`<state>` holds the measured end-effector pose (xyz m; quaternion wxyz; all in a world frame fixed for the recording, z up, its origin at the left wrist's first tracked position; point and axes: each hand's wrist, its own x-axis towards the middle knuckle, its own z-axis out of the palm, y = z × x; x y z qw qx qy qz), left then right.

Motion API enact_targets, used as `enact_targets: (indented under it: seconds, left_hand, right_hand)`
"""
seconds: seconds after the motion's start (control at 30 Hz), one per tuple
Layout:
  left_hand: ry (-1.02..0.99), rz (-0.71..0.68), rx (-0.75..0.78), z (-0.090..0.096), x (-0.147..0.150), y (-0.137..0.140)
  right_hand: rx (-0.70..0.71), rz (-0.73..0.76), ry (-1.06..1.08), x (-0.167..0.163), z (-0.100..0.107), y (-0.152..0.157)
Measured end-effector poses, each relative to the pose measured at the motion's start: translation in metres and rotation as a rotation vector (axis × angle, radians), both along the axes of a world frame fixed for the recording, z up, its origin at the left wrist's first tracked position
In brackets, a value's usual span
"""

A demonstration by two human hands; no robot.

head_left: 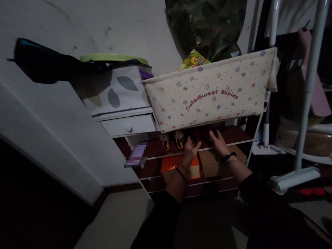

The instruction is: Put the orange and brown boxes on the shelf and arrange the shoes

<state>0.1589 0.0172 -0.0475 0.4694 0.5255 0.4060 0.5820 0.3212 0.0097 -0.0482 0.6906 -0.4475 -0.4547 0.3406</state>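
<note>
Both hands are reaching onto the dark red shelf [233,136] of a white-framed rack. The left hand [190,148] is half open, fingers spread, near the shelf's front edge beside two small glittery shoes with orange soles [171,139]. The right hand [219,142] is lying flat on dark red shoes [204,133]; whether it is gripping them, I cannot tell. A cream star-printed fabric organiser [210,91] is overhanging the shelf, hiding its back. Orange [169,165] and brown [210,162] boxes are sitting on the shelf below.

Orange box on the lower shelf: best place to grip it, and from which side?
Grip the orange box by its two short side walls, coming straight in from the open shelf front. The shelf above blocks a top grasp, and the brown box sits close on one side, so it likely needs sliding out first.
</note>
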Motion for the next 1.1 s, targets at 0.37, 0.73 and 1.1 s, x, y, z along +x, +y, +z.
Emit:
enact_targets:
  seconds: [0.37, 0.73, 1.1]
  left_hand:
    - [-0.429, -0.056, -0.090, -0.037, -0.036, -0.136]
    - [-0.578, -0.206, -0.258, -0.061, -0.057, -0.214]
    - [-0.606, -0.812, 0.396, -0.025, -0.086, -0.273]
  right_hand:
    - [-0.012, 0.016, 0.606, -0.034, -0.053, -0.135]
    - [-0.129, 0.453, 0.712, -0.097, -0.055, -0.198]
    - [0.362, 1.037, 0.499, -0.078, -0.017, -0.265]
